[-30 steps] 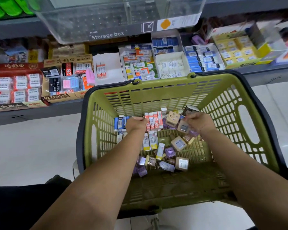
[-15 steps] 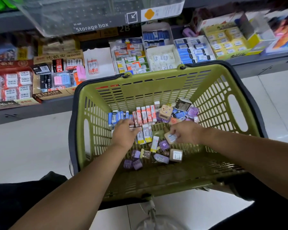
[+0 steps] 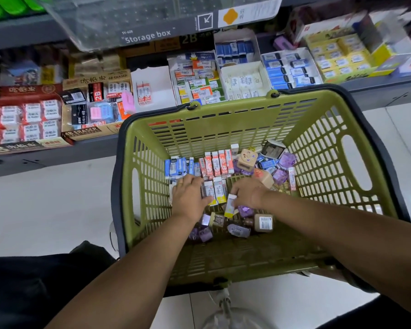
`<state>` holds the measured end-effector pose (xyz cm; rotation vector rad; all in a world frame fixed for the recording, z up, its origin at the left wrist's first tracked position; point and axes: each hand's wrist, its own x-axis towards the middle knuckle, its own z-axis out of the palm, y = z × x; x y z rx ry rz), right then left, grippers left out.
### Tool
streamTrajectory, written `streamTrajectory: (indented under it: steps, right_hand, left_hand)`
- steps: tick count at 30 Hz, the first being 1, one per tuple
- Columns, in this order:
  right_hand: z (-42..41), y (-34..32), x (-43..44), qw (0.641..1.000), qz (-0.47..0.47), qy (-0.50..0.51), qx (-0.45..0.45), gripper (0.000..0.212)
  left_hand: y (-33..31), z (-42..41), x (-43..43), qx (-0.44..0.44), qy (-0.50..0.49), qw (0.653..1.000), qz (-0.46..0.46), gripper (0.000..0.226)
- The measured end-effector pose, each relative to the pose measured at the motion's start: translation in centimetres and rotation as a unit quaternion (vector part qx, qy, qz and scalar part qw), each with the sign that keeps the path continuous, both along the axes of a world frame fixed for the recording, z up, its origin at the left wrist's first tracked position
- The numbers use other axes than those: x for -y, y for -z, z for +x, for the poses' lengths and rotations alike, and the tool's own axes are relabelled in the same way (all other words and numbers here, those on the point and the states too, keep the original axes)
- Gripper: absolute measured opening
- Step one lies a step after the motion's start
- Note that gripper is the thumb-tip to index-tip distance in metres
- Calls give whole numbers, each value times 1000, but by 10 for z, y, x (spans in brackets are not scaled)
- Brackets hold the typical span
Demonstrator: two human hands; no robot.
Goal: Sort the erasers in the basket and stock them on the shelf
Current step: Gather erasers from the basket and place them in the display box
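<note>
Since a sec ago both hands have dropped from the far row to mid basket [image 3: 318, 150]. My L hand [image 3: 190, 195] now lies flat, fingers straight, on the white erasers [image 3: 215, 189]. My R hand [image 3: 247, 193] no longer shows the tan cube it had; its fingers curl on the top of a yellow eraser [image 3: 230, 206], looks like a pinch. Blue row [image 3: 178, 166] and red row [image 3: 215, 162] sit lined up by the far wall w/ purple and tan ones loose, so I judge sorting is partway and stocking the shelf [image 3: 93, 148] comes after.
</note>
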<state>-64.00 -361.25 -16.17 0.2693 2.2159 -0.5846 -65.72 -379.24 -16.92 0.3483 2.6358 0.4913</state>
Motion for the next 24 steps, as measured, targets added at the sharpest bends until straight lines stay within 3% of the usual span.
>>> streamTrajectory:
  steps: [3,7,16,24]
  right_hand:
    - [-10,-12,-19,987,-65,141,39,31]
    - [-20,-19,-24,973,-59,218,36,16]
    - [-9,2,3,987,37,156,-11,30]
    - [-9,-4,-1,984,-34,167,42,21]
  left_hand:
    - [1,-2,0,-6,-7,1000,10,59]
    - [0,-1,-3,-14,-10,1000,2,58]
    - [-11,0,-7,51,-75,994,53,53]
    - [-13,-1,-10,65,-100,990,71,49]
